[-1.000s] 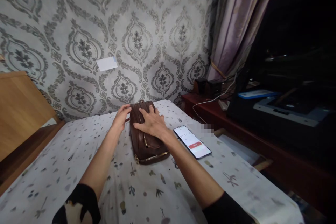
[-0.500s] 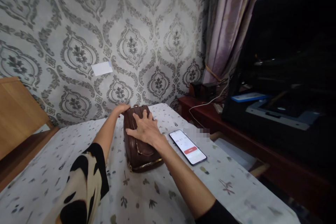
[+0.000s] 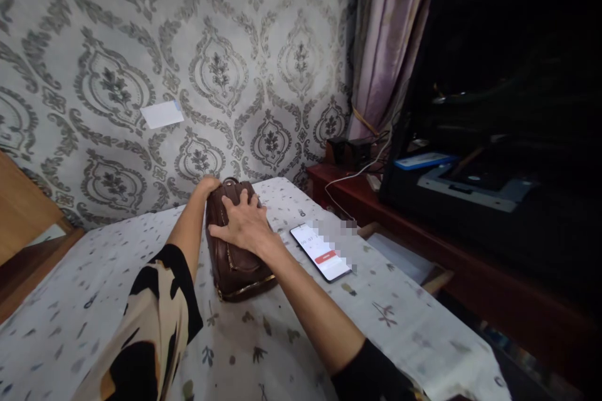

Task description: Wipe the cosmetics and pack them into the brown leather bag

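A brown leather bag [image 3: 238, 274] with gold zippers lies on the white patterned cloth [image 3: 291, 357]. My right hand [image 3: 245, 220] rests palm down on top of it, fingers spread apart. At the bag's far left corner is my left hand [image 3: 209, 186], touching its edge. The left fingers are mostly hidden behind the bag, so their grip does not show. A small ring or loop [image 3: 230, 182] sticks up at the bag's far end. To the right of the bag, a phone [image 3: 324, 257] with a lit screen and a red button lies on the cloth.
Grey patterned wallpaper [image 3: 219, 69] rises behind, with a white card [image 3: 162, 114] on it. On the right stand a dark red desk [image 3: 343, 191] with a cable and a large black screen or case [image 3: 470, 75]. A wooden panel [image 3: 28, 207] is at the left.
The whole view has shifted, so the bag, phone and wall appear farther left and slightly higher. Both hands keep nearly the same places on the bag.
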Available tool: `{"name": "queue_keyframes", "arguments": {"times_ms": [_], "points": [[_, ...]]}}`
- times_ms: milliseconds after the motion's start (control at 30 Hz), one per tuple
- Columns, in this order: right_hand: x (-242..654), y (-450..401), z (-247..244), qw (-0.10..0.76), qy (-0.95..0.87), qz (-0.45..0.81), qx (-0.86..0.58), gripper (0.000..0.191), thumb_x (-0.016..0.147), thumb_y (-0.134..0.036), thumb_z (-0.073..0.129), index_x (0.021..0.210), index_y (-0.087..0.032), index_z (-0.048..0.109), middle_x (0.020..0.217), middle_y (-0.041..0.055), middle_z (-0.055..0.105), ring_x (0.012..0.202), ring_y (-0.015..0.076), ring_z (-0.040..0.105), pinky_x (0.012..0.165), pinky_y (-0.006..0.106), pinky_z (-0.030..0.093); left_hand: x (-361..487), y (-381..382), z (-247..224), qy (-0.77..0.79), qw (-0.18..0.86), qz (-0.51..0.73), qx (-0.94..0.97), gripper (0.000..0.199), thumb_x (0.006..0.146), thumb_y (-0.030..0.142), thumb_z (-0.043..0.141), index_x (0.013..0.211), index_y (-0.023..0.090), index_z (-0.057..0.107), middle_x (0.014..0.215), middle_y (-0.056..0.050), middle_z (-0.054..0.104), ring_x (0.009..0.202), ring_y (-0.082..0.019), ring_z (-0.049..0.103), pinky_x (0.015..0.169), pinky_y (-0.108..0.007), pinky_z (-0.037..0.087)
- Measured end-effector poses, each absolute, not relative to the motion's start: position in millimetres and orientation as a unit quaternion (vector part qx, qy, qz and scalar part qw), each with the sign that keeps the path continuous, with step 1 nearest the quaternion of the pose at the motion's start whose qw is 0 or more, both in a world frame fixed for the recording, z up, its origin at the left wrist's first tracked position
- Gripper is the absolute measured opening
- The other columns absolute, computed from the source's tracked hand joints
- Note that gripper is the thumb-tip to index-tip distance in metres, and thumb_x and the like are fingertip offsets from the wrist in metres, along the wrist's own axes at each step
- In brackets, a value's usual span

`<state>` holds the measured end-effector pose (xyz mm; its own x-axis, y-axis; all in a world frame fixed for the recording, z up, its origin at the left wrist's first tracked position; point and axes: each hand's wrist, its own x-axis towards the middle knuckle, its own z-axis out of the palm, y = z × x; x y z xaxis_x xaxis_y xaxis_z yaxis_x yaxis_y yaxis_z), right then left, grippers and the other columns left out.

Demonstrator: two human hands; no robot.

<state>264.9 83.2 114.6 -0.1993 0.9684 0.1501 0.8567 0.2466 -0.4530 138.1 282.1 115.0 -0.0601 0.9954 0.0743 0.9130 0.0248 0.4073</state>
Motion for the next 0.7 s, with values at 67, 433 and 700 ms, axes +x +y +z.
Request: {"name": "queue_keyframes", "arguments": {"times_ms": [67, 433, 700], "points": [[266, 82, 117, 0.202, -0.764, 0.136, -0.598, 0.082, 0.084, -0.061, 0.059, 0.152, -0.021, 0.039, 0.163, 0.0251, 0.023, 0.148, 0.0505, 0.023, 0.108, 0.067, 0.031, 138, 285, 115, 0.713, 0.111, 0.152, 0.675, 0.039, 0.095, 0.037, 0.063, 0.127, 0.016, 0.059, 0.127, -0.011, 0.062, 0.108, -0.024, 0.064, 0.090, -0.045, 0.057], [265, 83, 116, 0.201, -0.762, 0.131, -0.602, 0.082, 0.083, -0.060, 0.061, 0.152, -0.020, 0.040, 0.164, 0.0261, 0.021, 0.148, 0.0522, 0.022, 0.108, 0.066, 0.031, 134, 298, 110, 0.718, 0.057, 0.111, 0.685, 0.037, 0.094, 0.036, 0.064, 0.126, 0.018, 0.061, 0.128, -0.010, 0.062, 0.111, -0.025, 0.063, 0.092, -0.045, 0.056], [266, 83, 115, 0.205, -0.763, 0.128, -0.600, 0.082, 0.083, -0.061, 0.061, 0.152, -0.022, 0.039, 0.164, 0.0245, 0.023, 0.147, 0.0515, 0.023, 0.108, 0.067, 0.030, 130, 286, 104, 0.737, 0.043, 0.154, 0.656, 0.035, 0.095, 0.037, 0.063, 0.124, 0.017, 0.062, 0.125, -0.010, 0.064, 0.109, -0.024, 0.064, 0.092, -0.045, 0.056]]}}
